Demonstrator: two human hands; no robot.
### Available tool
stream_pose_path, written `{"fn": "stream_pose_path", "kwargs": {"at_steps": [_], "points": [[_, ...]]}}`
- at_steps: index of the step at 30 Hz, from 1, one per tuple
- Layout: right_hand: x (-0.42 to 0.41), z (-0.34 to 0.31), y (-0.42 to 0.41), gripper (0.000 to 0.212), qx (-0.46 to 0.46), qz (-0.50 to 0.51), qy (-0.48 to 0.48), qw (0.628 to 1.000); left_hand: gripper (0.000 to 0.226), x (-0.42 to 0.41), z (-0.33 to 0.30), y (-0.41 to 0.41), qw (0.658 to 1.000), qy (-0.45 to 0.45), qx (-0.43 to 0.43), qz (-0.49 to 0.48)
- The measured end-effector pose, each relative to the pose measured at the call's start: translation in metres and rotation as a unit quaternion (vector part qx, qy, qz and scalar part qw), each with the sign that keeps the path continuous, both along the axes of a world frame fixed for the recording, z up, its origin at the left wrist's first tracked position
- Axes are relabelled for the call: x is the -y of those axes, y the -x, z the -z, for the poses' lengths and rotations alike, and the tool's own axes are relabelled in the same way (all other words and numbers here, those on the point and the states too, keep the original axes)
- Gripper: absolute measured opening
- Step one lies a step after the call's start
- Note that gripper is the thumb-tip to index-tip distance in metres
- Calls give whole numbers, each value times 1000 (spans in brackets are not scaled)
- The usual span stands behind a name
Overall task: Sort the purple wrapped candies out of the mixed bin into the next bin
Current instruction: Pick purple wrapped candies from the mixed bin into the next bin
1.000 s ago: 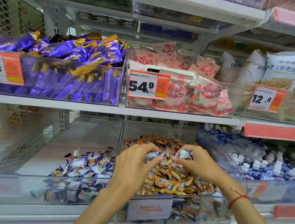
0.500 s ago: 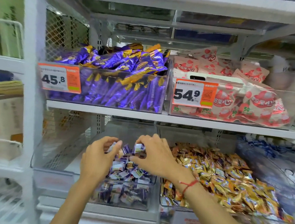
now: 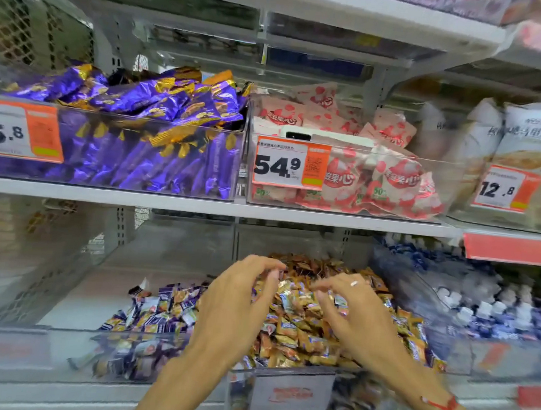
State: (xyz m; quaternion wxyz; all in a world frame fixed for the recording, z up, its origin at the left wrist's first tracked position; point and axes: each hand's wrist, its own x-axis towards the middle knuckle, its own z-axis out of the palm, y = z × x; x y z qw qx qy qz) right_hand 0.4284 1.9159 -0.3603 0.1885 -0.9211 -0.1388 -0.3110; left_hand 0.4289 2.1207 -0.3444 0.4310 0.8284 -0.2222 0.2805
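Purple candies [image 3: 157,312] sit lower left; both grips, left hand [image 3: 239,302] and right hand [image 3: 348,311], hover spread and empty over the mixed bin [image 3: 293,397], where hasty picking risks gold wrappers.

Price tags [image 3: 280,165]: 45.8, 54.9, 12.8

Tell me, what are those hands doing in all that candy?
A person is sorting candy on a shop shelf. Both hands, the left hand and the right hand, hover over the mixed bin of mostly gold-wrapped candies, fingers loosely curled and apparently holding nothing. The next bin to the left already has a pile of purple wrapped candies. It looks like they are reaching in for more purple ones.
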Motion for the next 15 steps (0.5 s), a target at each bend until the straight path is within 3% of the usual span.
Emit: {"fn": "stream_pose_path", "kwargs": {"at_steps": [4,7,11,15], "points": [[64,6,-16,21,-155,92,-14,983,40,36,23,-9,968,-204,-90,111],[94,8,-41,29,-215,121,-29,969,46,42,35,-20,926,-333,-144,106],[93,5,-87,47,-291,125,-67,946,47,43,37,-23,917,-359,-157,76],[82,26,-139,94,-366,213,-7,906,48,44,38,-23,911,-374,-160,71]]}}
